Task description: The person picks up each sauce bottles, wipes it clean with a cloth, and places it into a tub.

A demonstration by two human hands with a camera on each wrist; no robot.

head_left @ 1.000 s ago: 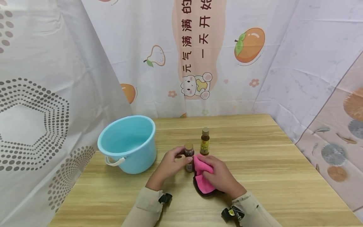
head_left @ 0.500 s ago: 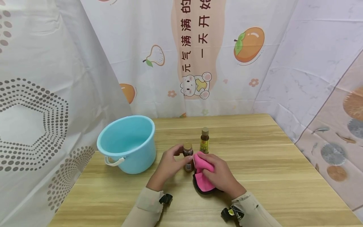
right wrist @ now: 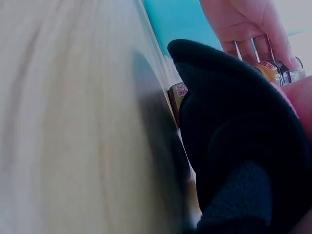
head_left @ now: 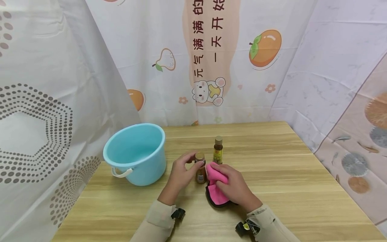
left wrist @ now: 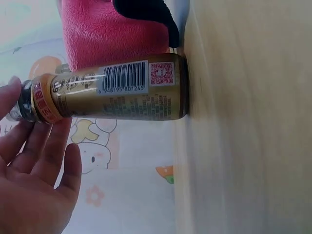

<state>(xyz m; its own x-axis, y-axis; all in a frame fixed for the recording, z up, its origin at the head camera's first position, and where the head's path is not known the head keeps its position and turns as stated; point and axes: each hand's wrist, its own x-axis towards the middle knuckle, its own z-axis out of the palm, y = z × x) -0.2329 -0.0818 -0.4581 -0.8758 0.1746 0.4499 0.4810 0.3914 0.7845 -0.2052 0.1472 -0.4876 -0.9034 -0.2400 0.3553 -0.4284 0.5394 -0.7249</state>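
Observation:
A small brown glass bottle [head_left: 201, 175] with a gold cap stands upright near the middle of the table. My left hand [head_left: 180, 173] pinches it by the neck, thumb on the near side and fingers behind. Its gold label [left wrist: 124, 87] shows a barcode and a red square code in the left wrist view. Bunched in my right hand [head_left: 237, 185] is a pink cloth [head_left: 218, 195] with black edging, held right against the bottle's right side. The cloth's dark side [right wrist: 234, 117] fills much of the right wrist view and hides most of the bottle there.
Just behind the cloth stands a second small bottle [head_left: 218, 154] with a yellow label and a tan cap. A light blue bucket [head_left: 149, 173] with a white handle sits at the table's left. Printed curtains [head_left: 169, 84] hang behind the wooden table [head_left: 272, 161].
My left thumb and fingers have slid up the bottle to its neck, so more of the label shows. The cloth has moved up slightly on the bottle's side; the right hand has barely shifted.

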